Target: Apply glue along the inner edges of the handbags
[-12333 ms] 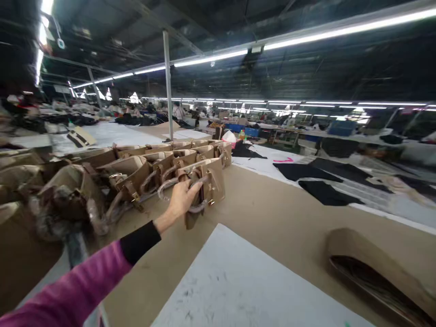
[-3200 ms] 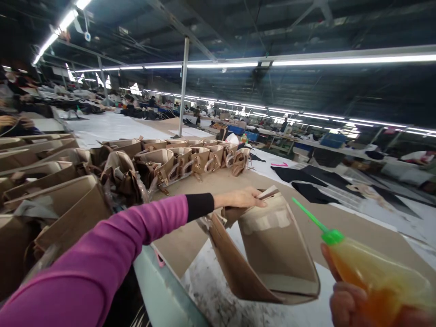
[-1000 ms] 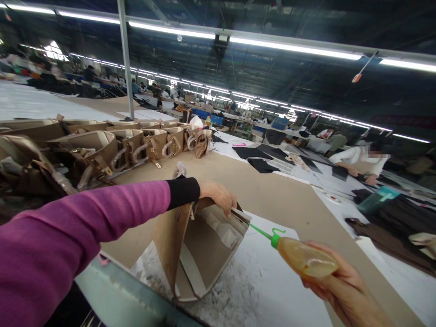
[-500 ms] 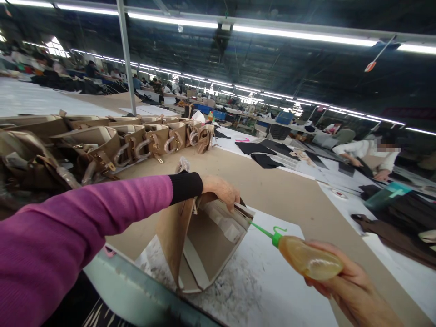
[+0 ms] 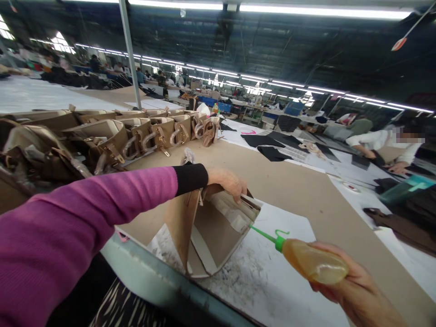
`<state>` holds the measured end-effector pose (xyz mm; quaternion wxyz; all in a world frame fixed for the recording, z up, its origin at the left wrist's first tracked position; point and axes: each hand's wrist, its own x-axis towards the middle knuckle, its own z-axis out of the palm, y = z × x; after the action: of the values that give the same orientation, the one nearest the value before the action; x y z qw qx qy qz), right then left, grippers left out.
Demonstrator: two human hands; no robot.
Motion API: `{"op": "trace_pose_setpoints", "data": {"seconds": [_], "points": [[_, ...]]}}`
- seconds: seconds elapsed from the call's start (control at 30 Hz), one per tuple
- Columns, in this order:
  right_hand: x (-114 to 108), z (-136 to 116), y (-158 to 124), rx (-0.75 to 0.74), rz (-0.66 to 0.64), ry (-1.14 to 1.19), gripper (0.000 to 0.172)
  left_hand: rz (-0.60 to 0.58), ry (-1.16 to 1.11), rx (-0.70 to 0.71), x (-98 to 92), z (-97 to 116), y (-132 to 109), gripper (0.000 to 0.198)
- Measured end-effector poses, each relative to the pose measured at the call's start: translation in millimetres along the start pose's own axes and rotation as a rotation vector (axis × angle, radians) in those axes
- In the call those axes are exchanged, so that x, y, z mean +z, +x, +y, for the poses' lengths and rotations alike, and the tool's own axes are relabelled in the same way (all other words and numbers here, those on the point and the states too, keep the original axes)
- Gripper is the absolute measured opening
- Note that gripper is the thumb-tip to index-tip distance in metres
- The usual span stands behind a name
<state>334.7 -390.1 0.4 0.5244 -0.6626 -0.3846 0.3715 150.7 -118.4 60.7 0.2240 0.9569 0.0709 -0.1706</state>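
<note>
My left hand (image 5: 229, 182), in a magenta sleeve with a black cuff, grips the top rim of an open tan handbag (image 5: 207, 231) lying on its side on a white sheet. My right hand (image 5: 354, 290) squeezes a soft bottle of amber glue (image 5: 315, 265) with a long green nozzle. The nozzle tip touches the bag's inner rim just below my left fingers.
A row of finished tan handbags (image 5: 146, 136) with wrapped handles lines the brown table (image 5: 296, 190) at the left. A steel post (image 5: 131, 54) rises behind them. Black cut pieces (image 5: 269, 150) lie farther back. A person in white (image 5: 384, 145) leans over the table at the right.
The nozzle tip has stayed at the bag's inner rim while my view shifted slightly. Earlier I took this bag by its handles from the row and brought the bottle up.
</note>
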Motion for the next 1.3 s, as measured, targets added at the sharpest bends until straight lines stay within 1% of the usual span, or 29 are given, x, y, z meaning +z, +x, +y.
{"op": "trace_pose_setpoints", "data": {"seconds": [0.13, 0.2, 0.3, 0.47, 0.67, 0.77, 0.93, 1.03, 1.13, 1.23, 1.3], "points": [[-2.4, 7.7, -0.3, 0.132, 0.000, 0.198, 0.046, 0.002, 0.025, -0.040, -1.8, 3.4, -5.8, 0.023], [-3.1, 8.8, 0.1, 0.161, 0.021, 0.251, 0.051, 0.005, 0.019, -0.040, -1.9, 3.7, -7.4, 0.023], [-2.3, 8.0, 0.1, 0.177, 0.048, 0.292, 0.051, 0.008, 0.006, -0.035, -1.2, 4.2, -8.6, 0.022], [3.8, 4.5, -0.7, 0.167, 0.024, 0.255, 0.050, 0.018, -0.007, -0.047, -0.1, 6.5, -9.0, 0.019], [11.9, 1.0, -6.6, 0.152, 0.019, 0.167, 0.045, 0.018, 0.003, -0.028, 0.1, 6.8, -8.6, 0.021], [21.4, -1.3, -13.5, 0.146, -0.003, 0.120, 0.042, 0.022, -0.017, -0.042, 0.5, 10.4, -10.5, 0.020], [41.3, -4.4, -26.6, 0.126, 0.032, 0.096, 0.032, 0.049, -0.033, -0.054, 2.2, 15.7, -13.4, 0.014], [45.2, -1.0, -30.9, 0.132, -0.019, 0.062, 0.028, 0.057, -0.039, -0.053, 3.5, 13.4, -11.9, 0.011], [41.8, 5.8, -32.3, 0.159, -0.139, 0.020, 0.027, 0.069, -0.025, -0.042, 3.9, 12.2, -11.2, 0.011], [39.2, 9.5, -34.1, 0.160, -0.253, -0.027, 0.026, 0.055, 0.033, -0.067, 3.1, 16.3, -14.0, 0.016], [41.7, 8.6, -36.9, 0.165, -0.282, -0.044, 0.026, 0.049, 0.072, -0.096, 2.6, 20.4, -17.1, 0.018]]}}
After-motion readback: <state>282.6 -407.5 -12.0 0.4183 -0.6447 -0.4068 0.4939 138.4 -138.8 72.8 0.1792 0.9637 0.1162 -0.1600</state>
